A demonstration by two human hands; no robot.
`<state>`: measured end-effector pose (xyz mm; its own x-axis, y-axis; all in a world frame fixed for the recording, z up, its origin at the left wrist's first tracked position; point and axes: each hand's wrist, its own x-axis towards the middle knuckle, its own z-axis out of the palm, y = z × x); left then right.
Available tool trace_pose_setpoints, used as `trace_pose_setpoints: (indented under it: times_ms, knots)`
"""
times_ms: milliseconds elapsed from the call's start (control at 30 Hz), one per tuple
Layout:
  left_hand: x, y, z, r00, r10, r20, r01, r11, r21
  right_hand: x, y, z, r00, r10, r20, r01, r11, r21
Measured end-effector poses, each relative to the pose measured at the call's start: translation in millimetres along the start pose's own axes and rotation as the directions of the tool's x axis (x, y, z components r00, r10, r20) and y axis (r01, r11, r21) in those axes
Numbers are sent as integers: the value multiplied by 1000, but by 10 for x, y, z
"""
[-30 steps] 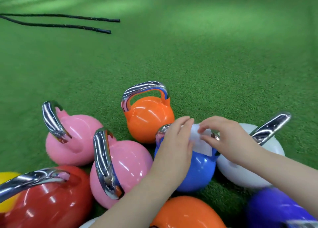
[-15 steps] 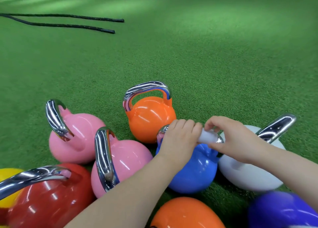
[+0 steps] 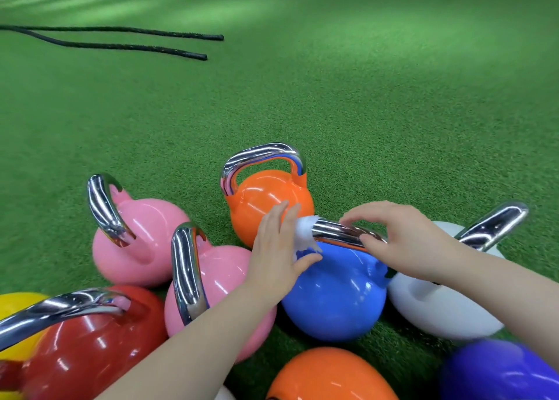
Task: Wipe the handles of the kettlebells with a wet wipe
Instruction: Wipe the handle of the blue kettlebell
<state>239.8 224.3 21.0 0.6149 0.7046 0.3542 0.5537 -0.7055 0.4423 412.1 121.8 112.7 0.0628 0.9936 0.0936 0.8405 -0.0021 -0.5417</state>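
Wet wipe (image 3: 305,233) wraps the blue kettlebell's handle (image 3: 338,232) — inside left-hand fingers (image 3: 279,218).

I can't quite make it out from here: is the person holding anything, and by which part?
The left hand holds a white wet wipe wrapped round the left end of the blue kettlebell's chrome handle. The right hand touches the handle's right end.

Two bare forearms, no sleeves, watch, rings or gloves. Left grip (image 3: 279,248) and right grip (image 3: 405,242) with short, unpainted nails.
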Motion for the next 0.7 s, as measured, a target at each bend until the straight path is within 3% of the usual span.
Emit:
trace_pose_setpoints:
  times_ms: [133,267,400,600,700]
  knots:
    - [174,204,-135,983,46,180,-43,999,-23,-13,70,-5,984,158,-81,-152,986,75]
    - [294,483,-35,945,280,172,-322,890,323,14,110,-1,968,222,-116,-207,970,126]
    - [250,790,185,884,438,162,-463,779,423,52,96,9,962,251,-106,-237,962,133]
    - [-6,653,277,924,382,35,-363,841,400,69,79,47,967,222,-127,-208,971,113]
    - [-85,434,186,904,425,-47,-399,877,266,76,24,84,982,117,-146,-113,993,39]
